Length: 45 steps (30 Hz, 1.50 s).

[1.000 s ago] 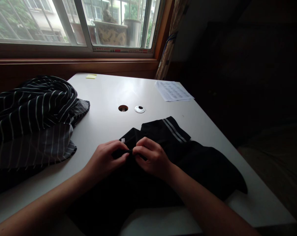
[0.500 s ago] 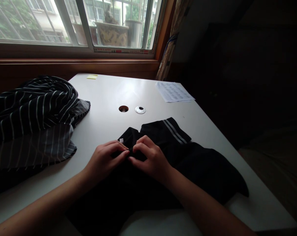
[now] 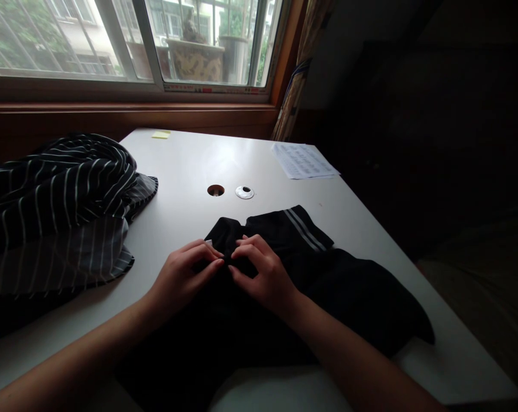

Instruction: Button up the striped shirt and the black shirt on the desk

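Note:
A black short-sleeved shirt (image 3: 348, 292) lies spread in front of me, one sleeve (image 3: 304, 227) marked with two pale stripes. My left hand (image 3: 184, 272) pinches the dark cloth near the collar between thumb and fingers. Close by on the right, my right hand (image 3: 263, 272) pinches the same cloth, its fingertips almost meeting the left ones. A small white label (image 3: 209, 243) peeks out by my left fingers. What exactly lies between the fingertips is too dark to make out.
A black-and-white striped garment (image 3: 61, 189) is heaped on the left of the white table (image 3: 181, 166). Printed papers (image 3: 304, 161) and a yellow sticky note (image 3: 161, 134) lie towards the back. A round cable hole (image 3: 216, 190) and its metal cover (image 3: 244, 192) sit mid-table.
Both hands stay at the collar with small finger movements. The cloth just beyond them has risen slightly, and the white label is more covered by my left fingers.

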Each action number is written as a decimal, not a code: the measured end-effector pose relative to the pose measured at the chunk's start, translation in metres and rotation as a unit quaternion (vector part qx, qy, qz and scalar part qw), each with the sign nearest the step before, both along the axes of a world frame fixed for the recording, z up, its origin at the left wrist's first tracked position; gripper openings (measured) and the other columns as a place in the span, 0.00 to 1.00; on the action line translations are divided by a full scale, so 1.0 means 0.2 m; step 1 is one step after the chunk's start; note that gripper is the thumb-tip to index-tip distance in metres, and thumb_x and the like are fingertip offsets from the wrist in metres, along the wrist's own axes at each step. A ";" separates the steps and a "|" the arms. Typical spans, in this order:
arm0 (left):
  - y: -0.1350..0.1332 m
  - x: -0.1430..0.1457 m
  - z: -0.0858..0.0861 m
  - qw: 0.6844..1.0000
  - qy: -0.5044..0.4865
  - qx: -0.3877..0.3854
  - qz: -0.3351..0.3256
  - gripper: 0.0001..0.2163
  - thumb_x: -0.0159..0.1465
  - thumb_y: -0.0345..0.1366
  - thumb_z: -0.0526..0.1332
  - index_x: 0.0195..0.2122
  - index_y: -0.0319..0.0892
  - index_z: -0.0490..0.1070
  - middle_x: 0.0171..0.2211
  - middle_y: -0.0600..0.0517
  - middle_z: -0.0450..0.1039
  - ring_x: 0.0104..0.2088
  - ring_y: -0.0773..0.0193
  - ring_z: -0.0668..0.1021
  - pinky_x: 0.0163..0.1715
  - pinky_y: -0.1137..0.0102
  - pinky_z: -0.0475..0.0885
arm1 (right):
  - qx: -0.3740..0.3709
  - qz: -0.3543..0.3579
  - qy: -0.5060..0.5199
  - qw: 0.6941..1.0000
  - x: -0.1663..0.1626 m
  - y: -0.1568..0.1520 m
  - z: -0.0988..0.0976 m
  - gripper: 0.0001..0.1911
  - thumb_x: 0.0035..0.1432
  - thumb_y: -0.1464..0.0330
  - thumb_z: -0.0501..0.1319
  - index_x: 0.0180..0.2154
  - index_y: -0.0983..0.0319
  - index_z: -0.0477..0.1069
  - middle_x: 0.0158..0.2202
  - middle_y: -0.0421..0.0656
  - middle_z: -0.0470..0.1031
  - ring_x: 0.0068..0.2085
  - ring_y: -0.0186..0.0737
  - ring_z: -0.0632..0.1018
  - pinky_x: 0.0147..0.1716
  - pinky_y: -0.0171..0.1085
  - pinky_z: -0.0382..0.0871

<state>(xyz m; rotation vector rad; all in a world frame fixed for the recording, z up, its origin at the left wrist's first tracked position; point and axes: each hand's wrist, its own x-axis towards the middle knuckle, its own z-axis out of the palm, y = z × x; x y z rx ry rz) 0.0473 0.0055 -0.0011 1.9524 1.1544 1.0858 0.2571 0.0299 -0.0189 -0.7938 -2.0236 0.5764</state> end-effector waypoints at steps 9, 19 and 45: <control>0.00 0.00 -0.08 0.995 0.043 0.091 -0.016 0.05 0.65 0.29 0.64 0.32 0.40 0.68 0.41 0.53 0.72 0.41 0.70 0.76 0.43 0.77 0.71 | -0.132 -0.045 0.009 0.990 0.00 0.00 0.02 0.06 0.57 0.72 0.62 0.39 0.58 0.71 0.41 0.43 0.77 0.47 0.42 0.78 0.49 0.41 0.71; 0.00 0.01 -0.07 0.993 0.052 0.101 -0.029 0.04 0.66 0.28 0.62 0.34 0.40 0.68 0.41 0.52 0.71 0.41 0.70 0.76 0.43 0.76 0.71 | -0.179 -0.056 0.028 0.982 0.00 0.00 0.05 0.04 0.59 0.69 0.63 0.36 0.59 0.77 0.35 0.40 0.78 0.39 0.38 0.78 0.42 0.37 0.71; 0.02 0.00 -0.09 0.998 0.065 -0.002 0.004 0.03 0.66 0.36 0.62 0.36 0.43 0.72 0.40 0.53 0.77 0.38 0.64 0.79 0.40 0.72 0.73 | 0.076 0.092 -0.180 0.976 0.11 0.11 0.05 0.10 0.64 0.71 0.57 0.45 0.58 0.73 0.43 0.45 0.74 0.44 0.41 0.74 0.45 0.42 0.72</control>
